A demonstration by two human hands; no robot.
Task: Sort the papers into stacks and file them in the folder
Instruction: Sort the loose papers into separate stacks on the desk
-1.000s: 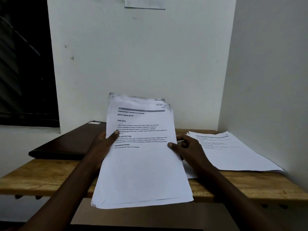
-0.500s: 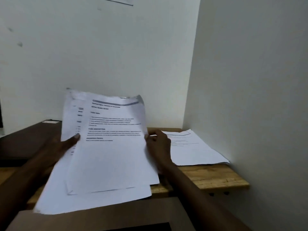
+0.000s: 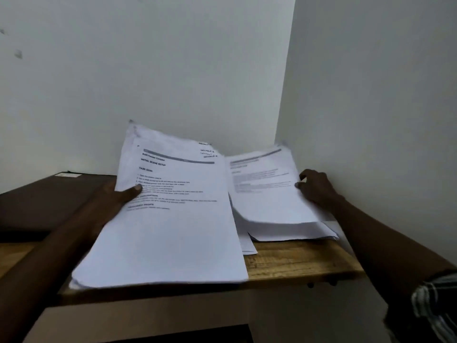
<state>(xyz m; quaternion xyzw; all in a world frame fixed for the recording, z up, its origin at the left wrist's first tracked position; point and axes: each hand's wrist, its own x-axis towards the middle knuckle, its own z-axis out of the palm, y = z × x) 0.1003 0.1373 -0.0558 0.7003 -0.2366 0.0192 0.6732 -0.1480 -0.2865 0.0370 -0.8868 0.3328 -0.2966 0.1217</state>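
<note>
Views: one. Head camera, wide-angle, worn on you. Facing: forward and down, across the light-brown wooden plank worktop (image 3: pixel 296 266) into the corner where the white back wall (image 3: pixel 173 70) meets the white side wall (image 3: pixel 371 95). Range: close; your left hand (image 3: pixel 116 196) and right hand (image 3: pixel 316 188) sit mid-frame, forearms entering from the bottom corners. Centre of frame: the sheaf of white printed papers (image 3: pixel 168 231) in your left hand; right of it, the single white printed sheet (image 3: pixel 264 194) your right hand pinches.
</note>
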